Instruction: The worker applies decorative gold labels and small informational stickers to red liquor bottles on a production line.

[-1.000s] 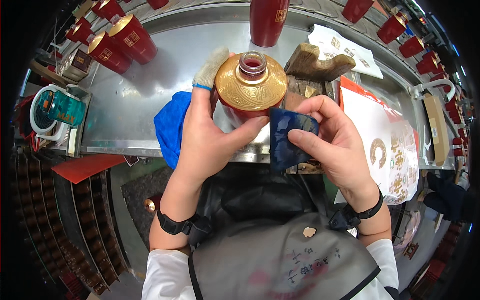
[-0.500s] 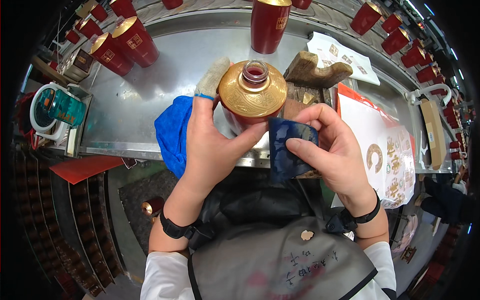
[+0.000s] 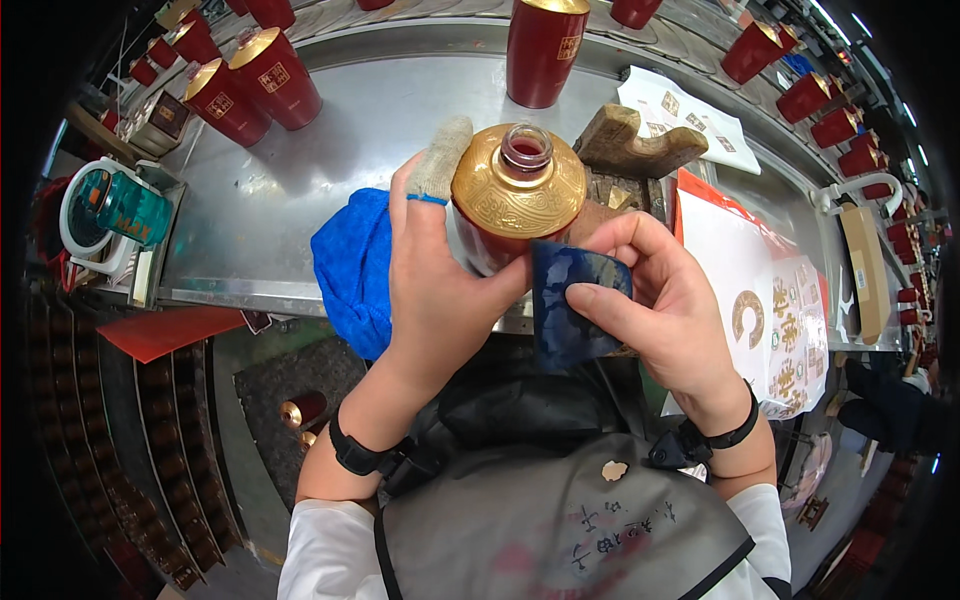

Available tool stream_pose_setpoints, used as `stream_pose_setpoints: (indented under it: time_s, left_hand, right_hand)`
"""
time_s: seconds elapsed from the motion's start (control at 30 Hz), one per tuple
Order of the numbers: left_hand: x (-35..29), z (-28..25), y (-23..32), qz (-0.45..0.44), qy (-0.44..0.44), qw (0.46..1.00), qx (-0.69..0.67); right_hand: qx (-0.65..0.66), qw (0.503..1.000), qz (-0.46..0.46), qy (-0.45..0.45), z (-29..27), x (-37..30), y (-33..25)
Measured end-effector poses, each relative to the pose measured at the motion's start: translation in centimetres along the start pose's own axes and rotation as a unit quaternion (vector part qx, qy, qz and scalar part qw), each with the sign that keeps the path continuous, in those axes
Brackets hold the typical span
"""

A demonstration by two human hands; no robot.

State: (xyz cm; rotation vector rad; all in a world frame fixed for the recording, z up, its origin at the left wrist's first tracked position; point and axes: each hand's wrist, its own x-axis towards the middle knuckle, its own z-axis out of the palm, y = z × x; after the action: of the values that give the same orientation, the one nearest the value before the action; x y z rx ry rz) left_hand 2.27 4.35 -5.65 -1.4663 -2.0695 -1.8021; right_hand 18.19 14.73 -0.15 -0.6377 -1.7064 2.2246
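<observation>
1. The left hand (image 3: 440, 290) is wrapped tight around a red bottle with a gold embossed shoulder (image 3: 515, 190), centre frame, above the steel bench (image 3: 290, 190).
2. The right hand (image 3: 665, 310) pinches a dark blue cloth (image 3: 570, 315) against the bottle's lower side.
3. The bottle's open neck (image 3: 526, 152) is uncapped; whether there is liquid inside cannot be told. If it tips, any contents could spill.
4. A slack left grip while rubbing could let the glossy bottle slip onto the bench.
5. Red capped bottles (image 3: 255, 85) stand at upper left; a blue rag (image 3: 350, 265) lies left of the hand.
</observation>
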Motion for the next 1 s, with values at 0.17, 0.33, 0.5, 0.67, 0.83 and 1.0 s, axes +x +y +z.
stream_pose_setpoints:
  time_s: [0.17, 0.33, 0.5, 0.67, 0.83, 1.0]
  left_hand:
    - [0.0, 0.2, 0.0, 0.006, 0.009, 1.000, 0.013]
    - [0.0, 0.2, -0.2, 0.016, 0.012, 1.000, 0.023]
    - [-0.1, 0.0, 0.0, 0.009, 0.007, 0.999, 0.037]
    - [-0.4, 0.3, -0.5, 0.028, 0.003, 0.999, 0.026]
    - [-1.0, -0.4, -0.1, 0.104, 0.024, 0.978, 0.180]
    - [-1.8, -1.3, -0.8, 0.249, 0.041, 0.957, 0.140]
  right_hand:
    - [0.011, 1.000, -0.011, 0.011, 0.0, -0.2, 0.0]
    - [0.015, 1.000, -0.016, 0.014, -0.1, -0.2, -0.1]
    - [0.042, 0.999, -0.017, 0.011, 0.1, -0.1, 0.3]
    - [0.100, 0.995, -0.001, -0.010, 0.0, 0.3, 1.3]
    - [0.136, 0.991, 0.004, -0.013, -0.2, 0.3, 1.8]
    - [0.160, 0.987, -0.007, -0.011, -0.4, 0.2, 2.1]
